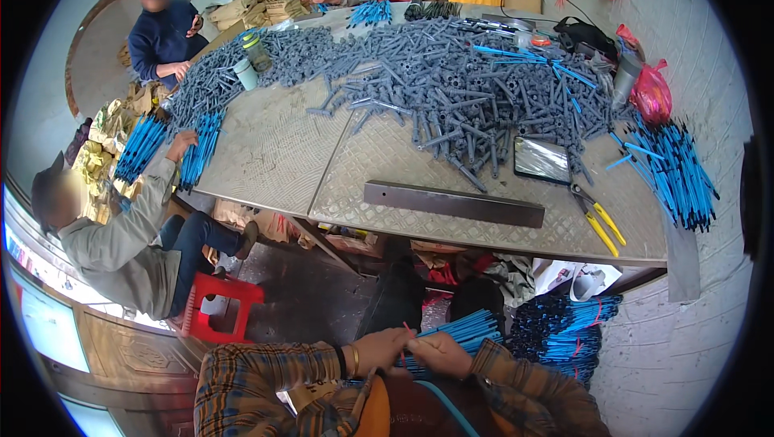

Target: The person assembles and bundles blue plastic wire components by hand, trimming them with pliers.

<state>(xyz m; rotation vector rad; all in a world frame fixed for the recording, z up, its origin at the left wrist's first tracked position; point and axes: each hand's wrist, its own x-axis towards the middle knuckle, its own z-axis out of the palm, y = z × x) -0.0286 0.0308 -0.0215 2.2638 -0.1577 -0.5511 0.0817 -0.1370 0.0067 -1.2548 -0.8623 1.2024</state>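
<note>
Close to my body, a bundle of thin blue rods (468, 329) lies across my lap. My left hand (377, 350) and my right hand (442, 354) meet at its near end, fingers closed. A thin red tie (409, 329) sticks up between them, and both hands pinch it. Exactly how the tie runs round the rods is hidden by my fingers. Beside my right forearm, more bundles of blue rods with dark ends (574, 342) are stacked low, some bound with red ties.
The table (274, 147) carries a large heap of grey plastic tubes (476, 82), a dark metal bar (451, 205), a tablet-like device (542, 160), yellow-handled pliers (601, 223) and loose blue rods (673, 171). A person on a red stool (218, 304) handles rods at left; others work farther back.
</note>
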